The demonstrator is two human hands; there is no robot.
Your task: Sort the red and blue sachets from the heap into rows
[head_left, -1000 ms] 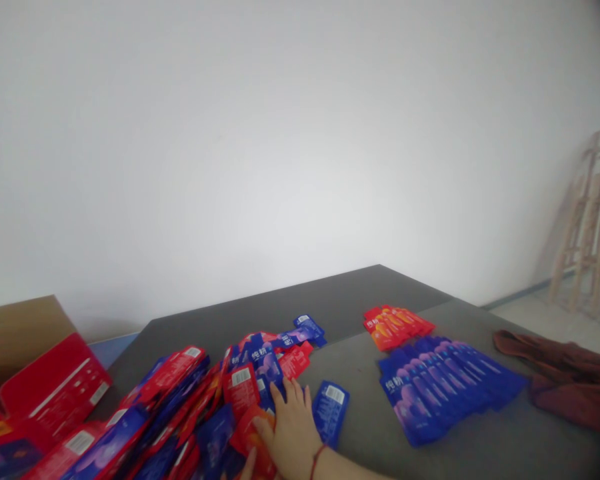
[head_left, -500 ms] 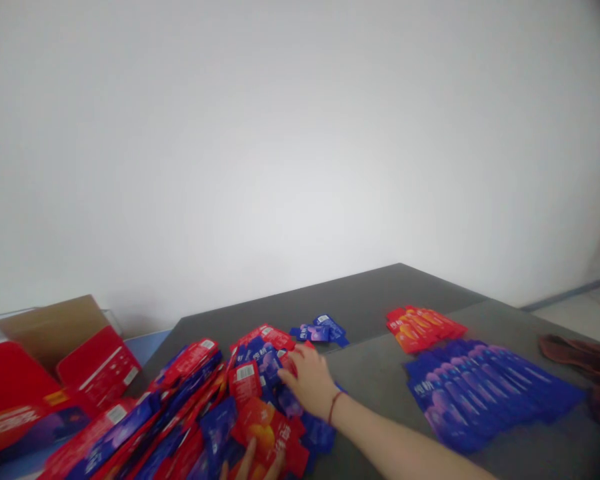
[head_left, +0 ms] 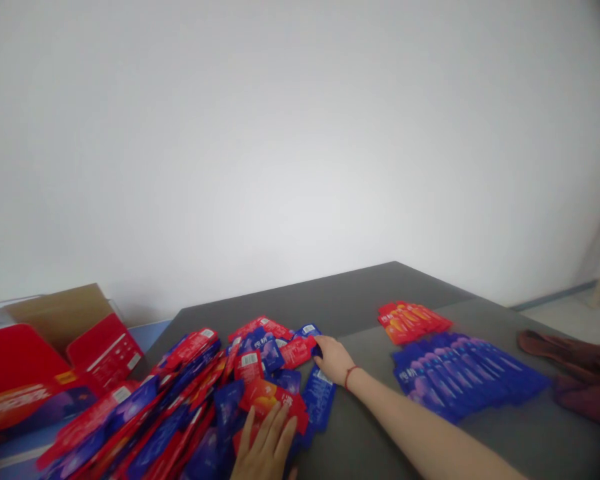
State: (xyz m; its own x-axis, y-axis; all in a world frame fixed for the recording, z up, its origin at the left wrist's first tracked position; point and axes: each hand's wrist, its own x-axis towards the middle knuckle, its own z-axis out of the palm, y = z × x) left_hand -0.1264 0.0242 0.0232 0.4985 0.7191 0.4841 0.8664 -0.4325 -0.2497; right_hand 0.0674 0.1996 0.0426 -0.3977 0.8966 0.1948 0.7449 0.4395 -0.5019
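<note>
My left hand (head_left: 266, 443) spreads its open grip over an orange-printed packet (head_left: 260, 392). A mixed heap (head_left: 173, 400) along the worktop's (head_left: 360, 293) left edge remains unsorted. My right hand (head_left: 333, 360) curls at a plain red packet (head_left: 295, 353); whether pinching, I can't tell. Toward the right edge, a blue fan (head_left: 460, 373), then a red fan (head_left: 413, 321), already lie ordered.

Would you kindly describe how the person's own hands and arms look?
The right hand is ungloved, with a thin red bracelet around its wrist and no sleeve on the visible forearm. The left hand wears no glove; its wrist is out of view.
</note>
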